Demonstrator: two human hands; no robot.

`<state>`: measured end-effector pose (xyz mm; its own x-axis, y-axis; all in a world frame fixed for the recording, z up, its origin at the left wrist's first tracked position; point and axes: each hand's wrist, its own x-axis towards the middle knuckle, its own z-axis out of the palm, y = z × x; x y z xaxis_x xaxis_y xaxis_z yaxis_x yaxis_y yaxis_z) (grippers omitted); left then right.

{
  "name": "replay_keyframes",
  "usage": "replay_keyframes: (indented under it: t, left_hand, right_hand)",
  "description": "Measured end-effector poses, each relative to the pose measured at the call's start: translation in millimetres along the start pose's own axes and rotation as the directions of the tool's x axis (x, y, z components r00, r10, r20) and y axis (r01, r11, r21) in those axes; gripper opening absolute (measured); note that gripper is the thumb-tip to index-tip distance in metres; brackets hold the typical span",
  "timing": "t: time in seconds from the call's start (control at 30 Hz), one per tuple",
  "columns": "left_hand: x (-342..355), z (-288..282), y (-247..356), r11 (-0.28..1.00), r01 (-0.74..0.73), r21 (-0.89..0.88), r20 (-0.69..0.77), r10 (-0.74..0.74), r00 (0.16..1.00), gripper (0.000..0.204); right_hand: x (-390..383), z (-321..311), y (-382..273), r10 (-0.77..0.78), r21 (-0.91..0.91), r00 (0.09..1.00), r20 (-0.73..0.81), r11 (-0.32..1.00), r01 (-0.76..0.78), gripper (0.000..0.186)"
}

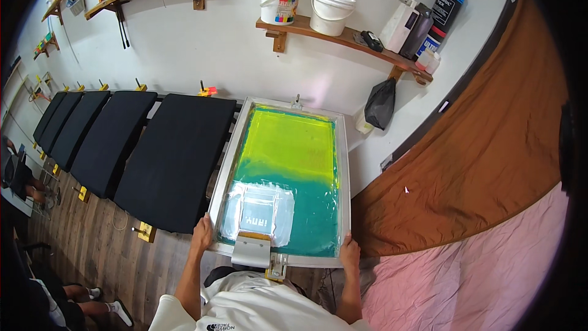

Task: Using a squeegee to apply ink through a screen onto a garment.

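A metal-edged screen printing frame [344, 165] lies flat in front of me. Its mesh has bright yellow-green ink over the far half, teal over the near right, and a pale design patch at the near left. My left hand [203, 232] is closed on the frame's near left side. On the near right side, my right hand [350, 251] grips the frame too. Between my hands, a grey metal squeegee [251, 251] with a brownish edge rests at the frame's near end, beside a metal bracket [277, 266]. What lies under the frame is hidden.
Several black-covered printing boards [177, 159] stretch leftward in a row. A wall shelf [361, 43] above holds white buckets [332, 12] and bottles. Brown cloth [453, 171] and pink cloth [465, 270] hang at the right. Another person's legs [92, 309] show at lower left.
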<state>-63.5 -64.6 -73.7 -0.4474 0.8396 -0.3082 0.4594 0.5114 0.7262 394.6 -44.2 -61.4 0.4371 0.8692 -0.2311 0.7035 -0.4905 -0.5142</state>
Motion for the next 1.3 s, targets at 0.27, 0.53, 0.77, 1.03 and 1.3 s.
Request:
replay_keyframes:
  t: [0.27,0.53,0.77,1.03,1.3]
  left_hand:
    - [0.0,0.9,-2.3,0.999,-0.013,-0.041,0.015,0.014,1.0,0.073]
    - [-0.1,-2.1,0.4,0.997,-0.042,-0.059,0.041,0.044,0.998,0.071]
    - [2.3,-0.9,-5.4,0.998,-0.053,-0.031,0.011,0.053,0.999,0.071]
    - [0.3,-2.2,3.0,0.995,-0.102,0.011,-0.005,0.102,0.995,0.071]
    - [8.1,-0.1,-3.9,0.996,-0.061,0.069,-0.025,0.062,0.998,0.074]
  right_hand:
    - [2.4,-4.6,-5.7,0.035,0.024,0.999,0.029,0.999,-0.036,0.071]
    - [5.2,-3.4,-2.7,0.042,0.017,0.999,0.022,0.999,-0.042,0.073]
    - [1.7,-8.0,-8.4,0.047,0.004,0.998,0.039,0.999,-0.047,0.075]
    - [2.0,-13.2,-10.4,0.056,0.007,0.998,0.036,0.998,-0.056,0.083]
    - [4.6,-8.1,-10.1,0.081,0.015,0.995,0.061,0.996,-0.082,0.084]
